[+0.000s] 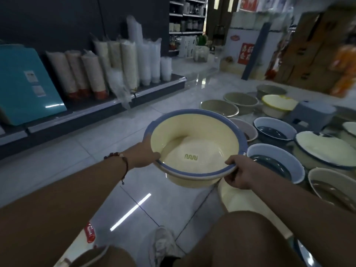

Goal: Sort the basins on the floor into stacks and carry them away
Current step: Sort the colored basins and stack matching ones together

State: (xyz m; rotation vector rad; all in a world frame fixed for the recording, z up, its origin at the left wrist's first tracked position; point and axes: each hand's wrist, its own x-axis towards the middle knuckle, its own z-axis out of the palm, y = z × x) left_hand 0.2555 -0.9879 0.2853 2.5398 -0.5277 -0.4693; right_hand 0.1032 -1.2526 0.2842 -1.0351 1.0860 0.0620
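Observation:
I hold a cream basin with a blue rim (194,149) above the tiled floor, centre of view. My left hand (143,153) grips its left rim and my right hand (239,173) grips its near right rim. It looks like two nested basins, as a second rim shows below the first. Several more basins lie on the floor to the right: a blue-inside basin (275,162), another blue one (274,131), a cream basin with a dark rim (325,149), grey-green basins (219,109) and a yellow-rimmed one (278,105). A cream basin (238,199) lies under my right hand.
A low shelf (96,110) on the left holds wrapped stacks of cups and a teal board (25,85). A grey plastic stool (312,114) stands among the basins. Cardboard boxes (312,60) pile up at the far right. My knee and shoe are at the bottom.

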